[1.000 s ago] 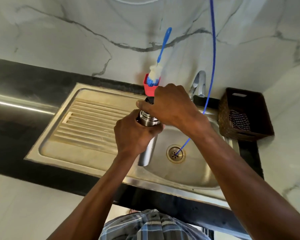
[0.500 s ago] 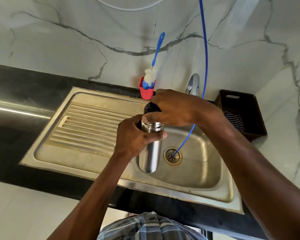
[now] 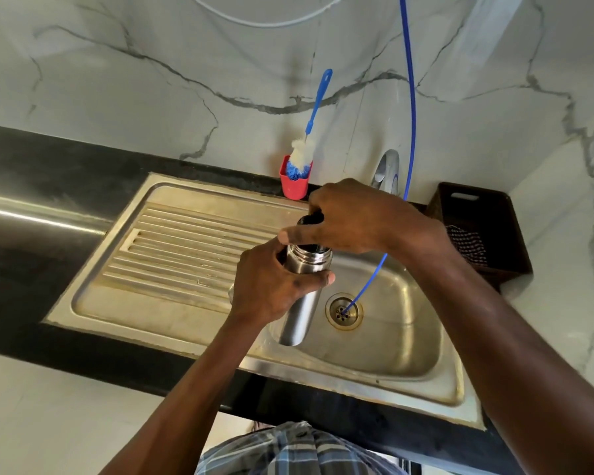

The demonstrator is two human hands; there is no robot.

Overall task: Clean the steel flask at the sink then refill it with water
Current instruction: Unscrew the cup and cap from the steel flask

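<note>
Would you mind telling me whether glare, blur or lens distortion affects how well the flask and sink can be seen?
Head view: sharp overall, no motion blur on the flask; soft glare streaks its steel body and the sink basin; wide-angle distortion bows the counter edge; the right hand covers the flask's cap.

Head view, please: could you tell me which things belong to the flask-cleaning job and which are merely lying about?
Job in hand:
steel flask, gripped by left hand
black cap, under right hand
sink
tap
bottle brush in red cup

Lying about:
blue tube
brown basket
checked cloth
</note>
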